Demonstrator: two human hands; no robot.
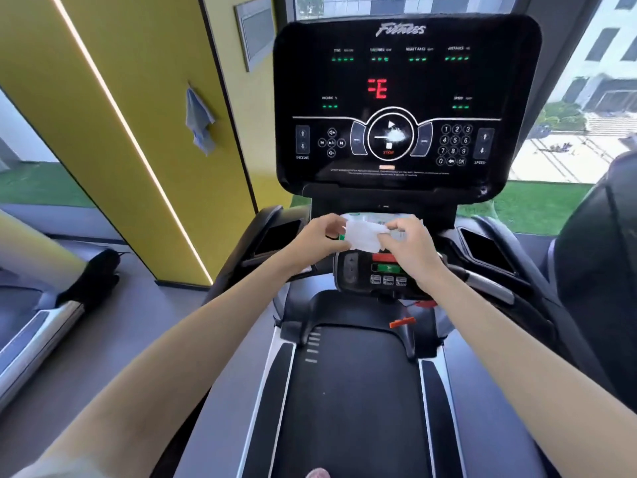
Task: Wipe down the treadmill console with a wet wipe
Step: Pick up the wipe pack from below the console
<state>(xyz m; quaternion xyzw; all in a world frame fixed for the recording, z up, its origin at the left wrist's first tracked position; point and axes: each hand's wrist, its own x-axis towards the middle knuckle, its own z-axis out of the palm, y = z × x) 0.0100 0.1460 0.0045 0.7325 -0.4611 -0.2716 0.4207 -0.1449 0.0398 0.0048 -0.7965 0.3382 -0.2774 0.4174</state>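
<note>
Both hands are meeting in front of the treadmill, just below the console. The left hand is pinching the left edge of a white wipe with curled fingers, and the right hand is gripping its right edge, so the wipe is hanging crumpled between them. The wipe is hovering just over a wipe packet with green print, which is lying on the ledge under the console. The console is standing upright, glowing with red and green figures, and a white smear is showing on its round middle button. Below the hands, a small control panel is facing the belt. A blue cloth is hanging on the yellow wall to the left.
</note>
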